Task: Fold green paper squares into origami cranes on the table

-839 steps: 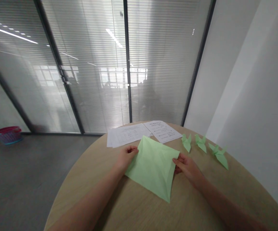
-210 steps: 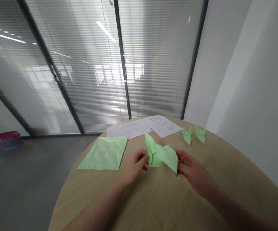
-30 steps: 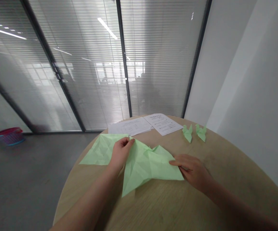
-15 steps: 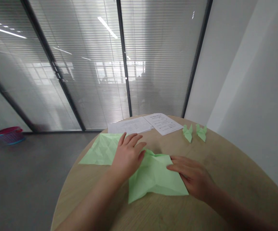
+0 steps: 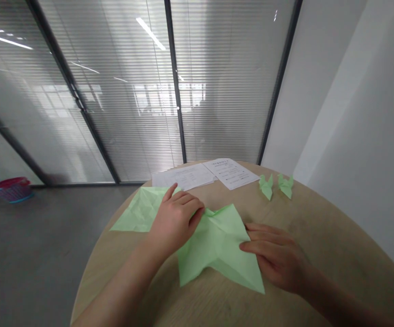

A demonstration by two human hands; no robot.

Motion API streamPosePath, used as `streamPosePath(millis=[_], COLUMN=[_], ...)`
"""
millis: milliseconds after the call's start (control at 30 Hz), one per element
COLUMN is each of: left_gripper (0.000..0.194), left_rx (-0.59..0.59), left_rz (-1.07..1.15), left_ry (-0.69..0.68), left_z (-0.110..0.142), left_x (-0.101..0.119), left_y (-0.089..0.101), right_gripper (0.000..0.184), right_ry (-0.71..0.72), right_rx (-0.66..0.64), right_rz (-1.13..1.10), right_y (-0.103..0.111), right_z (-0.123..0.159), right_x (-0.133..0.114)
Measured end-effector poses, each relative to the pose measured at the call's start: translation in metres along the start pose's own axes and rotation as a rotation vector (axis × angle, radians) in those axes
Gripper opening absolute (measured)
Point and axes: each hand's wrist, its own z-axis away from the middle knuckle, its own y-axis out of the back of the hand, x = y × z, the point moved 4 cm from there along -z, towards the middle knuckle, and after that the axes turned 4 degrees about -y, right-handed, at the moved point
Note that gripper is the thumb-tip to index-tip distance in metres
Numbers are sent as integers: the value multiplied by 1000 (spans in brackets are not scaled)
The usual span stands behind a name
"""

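- Glass partition point(image 5: 132, 104): set with pale slatted blinds and dark upright frames, it filled the background.
- White wall point(image 5: 357, 122): stood on the right side.
- Grey floor point(image 5: 43, 254): showed at the left.
- Worktop point(image 5: 197, 306): pale wood grain, curved edge, its far side near the partition.
- Basket point(image 5: 10, 190): red and blue, on the floor at far left, near the foot of the partition.
- Printed papers point(image 5: 230, 174): white, lay at the worktop's far edge, partly overlapping, print too small to read.
- Creased green sheet point(image 5: 219, 247): at the middle of the worktop, between the two hands, its near edge bowed upward between two pointed corners.
- Second green sheet point(image 5: 135, 211): creased, lay to the left, partly hidden behind the left hand.
- Right hand point(image 5: 275, 254): held the right edge of the creased green sheet, thumb on top, other fingers behind the edge.
- Left hand point(image 5: 178, 218): thumb and fingertips drawn narrow at that sheet's far left edge; whether paper was pinched between them could not be told.
- Folded green paper shapes point(image 5: 266, 187): two, pointed, stood side by side, apart, right of the printed papers.
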Motion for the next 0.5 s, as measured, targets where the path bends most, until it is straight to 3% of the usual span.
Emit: streamPosePath(millis=[233, 500], left_gripper=[20, 17], left_rx=[102, 44], left_rz=[58, 264], left_ry=[35, 192], left_z=[2, 1], left_x=[-6, -19], left_y=[6, 1], right_gripper=[38, 39], right_ry=[-3, -42], right_rx=[21, 30], right_rz=[-5, -26], right_y=[1, -2], right_z=[-3, 1], right_x=[0, 5])
